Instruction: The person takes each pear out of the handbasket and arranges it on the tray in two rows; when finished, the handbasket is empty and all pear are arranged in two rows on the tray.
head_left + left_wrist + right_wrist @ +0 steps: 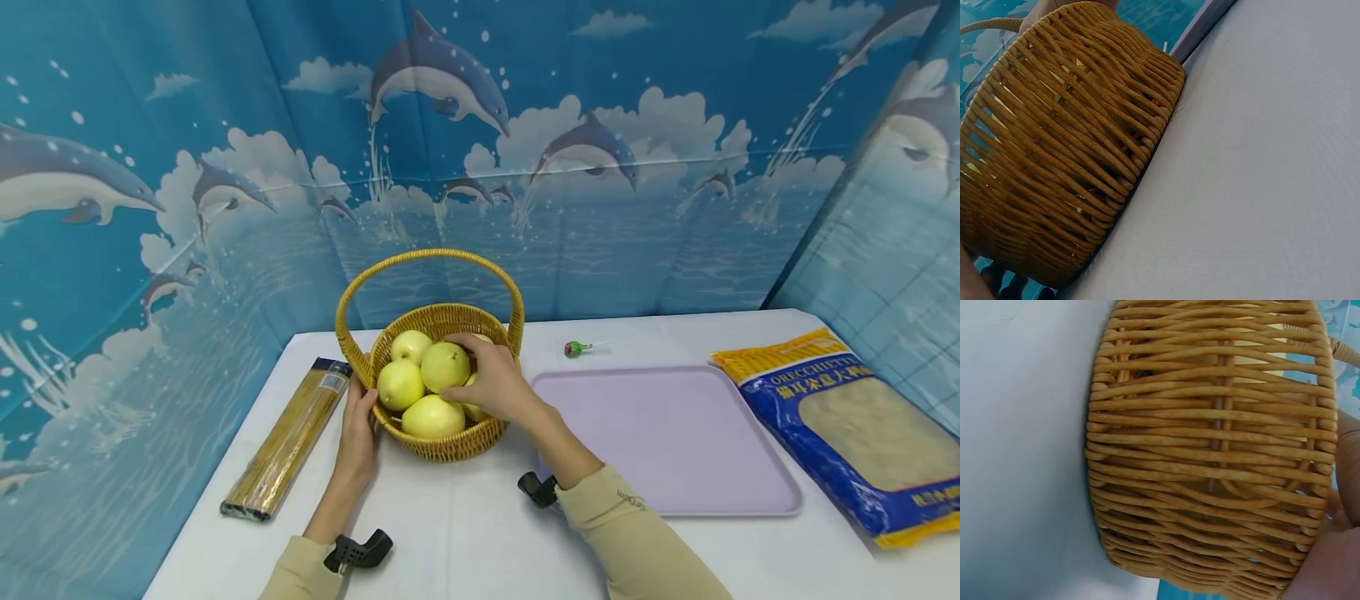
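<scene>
A woven basket (441, 450), centre-left of the head view, holds yellow-green pears (400, 385); its handle arches left to right, and the front pear (433, 417) lies crosswise. The right hand (497, 379) pinches an upper pear (444, 367) between thumb and fingers. The left hand (357, 427) touches the basket's left side, finger closure unclear. Wrist views reveal gaps in the weave.

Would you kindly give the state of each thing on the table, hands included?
Basket: upright, handle raised
Right hand: pinching one fruit
Other fruit: piled inside
Left hand: touching the basket
Tray: lying flat
Long pack: lying flat
Orecchiette bag: lying flat
Lollipop: lying down
</scene>
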A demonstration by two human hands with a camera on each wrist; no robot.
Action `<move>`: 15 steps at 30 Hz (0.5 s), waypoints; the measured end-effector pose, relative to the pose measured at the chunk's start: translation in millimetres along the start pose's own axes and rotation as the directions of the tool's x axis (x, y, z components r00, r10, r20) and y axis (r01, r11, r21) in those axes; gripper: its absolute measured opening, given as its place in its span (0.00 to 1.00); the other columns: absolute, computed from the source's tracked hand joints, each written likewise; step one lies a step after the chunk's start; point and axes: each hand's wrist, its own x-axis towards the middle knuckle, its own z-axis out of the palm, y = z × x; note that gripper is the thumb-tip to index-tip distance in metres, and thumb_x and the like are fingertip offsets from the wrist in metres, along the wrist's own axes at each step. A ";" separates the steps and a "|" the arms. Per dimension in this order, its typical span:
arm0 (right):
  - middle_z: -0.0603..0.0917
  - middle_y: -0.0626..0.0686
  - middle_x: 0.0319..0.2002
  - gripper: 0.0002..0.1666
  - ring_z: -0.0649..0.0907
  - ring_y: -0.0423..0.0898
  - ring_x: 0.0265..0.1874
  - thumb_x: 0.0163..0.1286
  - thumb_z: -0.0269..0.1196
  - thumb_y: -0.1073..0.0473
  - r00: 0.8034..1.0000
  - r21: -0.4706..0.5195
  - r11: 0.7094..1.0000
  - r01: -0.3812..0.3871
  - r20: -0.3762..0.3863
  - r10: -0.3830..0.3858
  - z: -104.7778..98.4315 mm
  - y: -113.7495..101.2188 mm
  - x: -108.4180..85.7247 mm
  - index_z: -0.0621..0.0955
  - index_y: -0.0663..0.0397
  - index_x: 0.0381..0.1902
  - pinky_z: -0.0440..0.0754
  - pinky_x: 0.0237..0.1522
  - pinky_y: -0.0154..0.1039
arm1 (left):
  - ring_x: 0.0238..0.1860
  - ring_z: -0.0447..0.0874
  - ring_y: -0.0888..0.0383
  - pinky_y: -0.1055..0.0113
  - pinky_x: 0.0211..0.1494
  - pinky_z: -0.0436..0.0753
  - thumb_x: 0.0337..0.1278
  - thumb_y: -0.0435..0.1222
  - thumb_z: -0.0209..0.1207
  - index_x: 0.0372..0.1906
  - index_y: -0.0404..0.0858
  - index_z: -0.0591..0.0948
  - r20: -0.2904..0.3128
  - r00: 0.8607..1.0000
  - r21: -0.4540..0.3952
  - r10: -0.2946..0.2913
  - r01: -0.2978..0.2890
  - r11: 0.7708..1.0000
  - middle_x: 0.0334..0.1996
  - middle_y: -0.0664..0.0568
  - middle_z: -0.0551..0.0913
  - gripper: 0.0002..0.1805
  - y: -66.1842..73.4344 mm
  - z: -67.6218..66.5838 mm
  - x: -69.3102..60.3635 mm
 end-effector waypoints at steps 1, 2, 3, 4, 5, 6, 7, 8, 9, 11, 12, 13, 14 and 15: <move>0.85 0.52 0.63 0.43 0.84 0.52 0.59 0.58 0.82 0.57 1.000 0.002 1.000 0.001 -0.008 -0.001 0.5 0.3 -0.2 0.78 0.50 0.71 0.84 0.61 0.50 | 0.85 0.48 0.61 0.54 0.88 0.45 0.83 0.44 0.40 0.87 0.57 0.50 -0.002 1.000 0.003 0.002 -0.002 1.000 0.85 0.62 0.53 0.34 0.1 0.5 -0.1; 0.85 0.52 0.62 0.43 0.85 0.52 0.58 0.58 0.82 0.57 1.000 0.005 1.000 0.003 -0.016 -0.003 1.0 0.6 -0.4 0.78 0.50 0.70 0.85 0.60 0.50 | 0.85 0.48 0.60 0.53 0.88 0.45 0.82 0.44 0.40 0.87 0.56 0.50 0.000 1.000 0.008 0.006 -0.006 1.000 0.85 0.61 0.52 0.34 0.3 0.7 -0.1; 0.85 0.52 0.62 0.43 0.85 0.52 0.58 0.58 0.82 0.57 1.000 0.007 1.000 0.007 -0.024 -0.007 1.6 1.0 -0.6 0.78 0.50 0.70 0.85 0.59 0.49 | 0.85 0.48 0.59 0.52 0.88 0.45 0.82 0.44 0.40 0.87 0.56 0.50 -0.001 1.000 0.008 0.008 -0.008 1.000 0.85 0.60 0.52 0.34 0.3 0.9 0.0; 0.85 0.52 0.61 0.42 0.86 0.51 0.56 0.57 0.82 0.57 0.999 0.010 1.000 0.013 -0.035 -0.012 2.2 1.4 -0.9 0.78 0.50 0.69 0.86 0.58 0.49 | 0.85 0.48 0.59 0.52 0.88 0.45 0.82 0.44 0.40 0.87 0.56 0.50 0.000 1.000 0.007 0.011 -0.011 1.000 0.85 0.60 0.52 0.34 0.3 1.1 0.1; 0.86 0.52 0.61 0.42 0.86 0.51 0.56 0.57 0.82 0.57 0.999 0.014 1.000 0.016 -0.045 -0.016 2.5 1.5 -1.2 0.78 0.50 0.69 0.86 0.57 0.48 | 0.85 0.48 0.59 0.52 0.88 0.45 0.82 0.44 0.40 0.87 0.55 0.50 0.000 1.000 0.004 0.013 -0.013 1.000 0.85 0.60 0.52 0.34 0.1 1.1 0.3; 0.86 0.52 0.61 0.42 0.87 0.51 0.55 0.57 0.82 0.57 0.998 0.020 1.000 0.020 -0.054 -0.019 2.7 1.5 -1.7 0.78 0.50 0.69 0.87 0.57 0.48 | 0.85 0.47 0.59 0.52 0.88 0.45 0.83 0.44 0.40 0.87 0.55 0.50 0.001 1.000 0.001 0.014 -0.014 1.000 0.85 0.60 0.52 0.34 0.1 1.0 0.4; 0.86 0.52 0.61 0.42 0.87 0.51 0.55 0.57 0.82 0.57 0.998 0.029 0.999 0.024 -0.064 -0.022 2.8 1.4 -2.4 0.78 0.50 0.69 0.87 0.56 0.47 | 0.85 0.48 0.60 0.53 0.88 0.45 0.83 0.44 0.40 0.87 0.54 0.50 -0.002 1.000 -0.006 0.012 -0.012 1.000 0.85 0.61 0.53 0.34 -0.2 1.0 0.7; 0.86 0.52 0.61 0.42 0.87 0.51 0.55 0.56 0.82 0.58 0.997 0.038 0.999 0.028 -0.074 -0.025 2.7 1.3 -3.2 0.78 0.50 0.69 0.87 0.56 0.46 | 0.85 0.48 0.60 0.53 0.88 0.45 0.83 0.43 0.40 0.87 0.53 0.50 0.000 1.000 -0.009 0.013 -0.013 1.000 0.85 0.61 0.53 0.34 -0.5 0.5 0.8; 0.85 0.52 0.60 0.42 0.87 0.51 0.56 0.56 0.82 0.58 0.996 0.052 0.998 0.033 -0.084 -0.028 2.4 1.0 -4.2 0.78 0.50 0.68 0.87 0.57 0.46 | 0.85 0.48 0.61 0.54 0.88 0.45 0.83 0.43 0.40 0.87 0.52 0.50 -0.003 1.000 -0.017 0.012 -0.012 1.000 0.85 0.62 0.53 0.34 -1.0 0.2 1.2; 0.85 0.52 0.61 0.42 0.87 0.52 0.57 0.55 0.81 0.59 0.994 0.080 0.996 0.045 -0.101 -0.037 0.8 -0.3 -7.1 0.79 0.50 0.68 0.87 0.59 0.45 | 0.85 0.48 0.61 0.54 0.88 0.45 0.83 0.43 0.40 0.87 0.51 0.50 0.000 1.000 -0.024 0.012 -0.012 1.000 0.85 0.62 0.54 0.34 -1.5 -0.7 1.6; 0.85 0.52 0.61 0.41 0.86 0.52 0.58 0.55 0.81 0.60 0.993 0.093 0.994 0.053 -0.107 -0.043 -0.1 -0.9 -9.0 0.79 0.50 0.67 0.87 0.60 0.45 | 0.84 0.48 0.61 0.54 0.88 0.45 0.83 0.43 0.40 0.87 0.51 0.50 0.003 1.000 -0.025 0.011 -0.011 1.000 0.85 0.62 0.54 0.34 -1.5 -1.1 1.8; 0.85 0.52 0.60 0.41 0.86 0.52 0.58 0.55 0.81 0.60 0.992 0.100 0.993 0.062 -0.116 -0.050 -1.5 -1.7 -11.5 0.79 0.49 0.67 0.87 0.60 0.46 | 0.84 0.49 0.61 0.54 0.88 0.45 0.83 0.42 0.40 0.87 0.51 0.50 0.005 1.000 -0.028 0.012 -0.012 1.000 0.85 0.61 0.54 0.34 -1.6 -1.3 1.8; 0.85 0.52 0.60 0.41 0.86 0.52 0.58 0.54 0.81 0.60 0.991 0.103 0.992 0.068 -0.123 -0.055 -3.1 -2.6 -14.5 0.79 0.49 0.67 0.87 0.60 0.47 | 0.84 0.49 0.61 0.54 0.88 0.45 0.83 0.42 0.39 0.87 0.51 0.50 0.007 1.000 -0.031 0.013 -0.013 0.999 0.85 0.61 0.54 0.34 -1.6 -1.5 1.8; 0.85 0.52 0.60 0.41 0.86 0.52 0.58 0.54 0.81 0.59 0.990 0.105 0.992 0.073 -0.129 -0.060 -4.8 -3.5 -17.8 0.79 0.49 0.67 0.87 0.60 0.49 | 0.84 0.49 0.61 0.54 0.88 0.46 0.83 0.42 0.39 0.87 0.51 0.50 0.007 1.000 -0.034 0.014 -0.014 0.999 0.85 0.61 0.54 0.34 -1.5 -1.5 1.8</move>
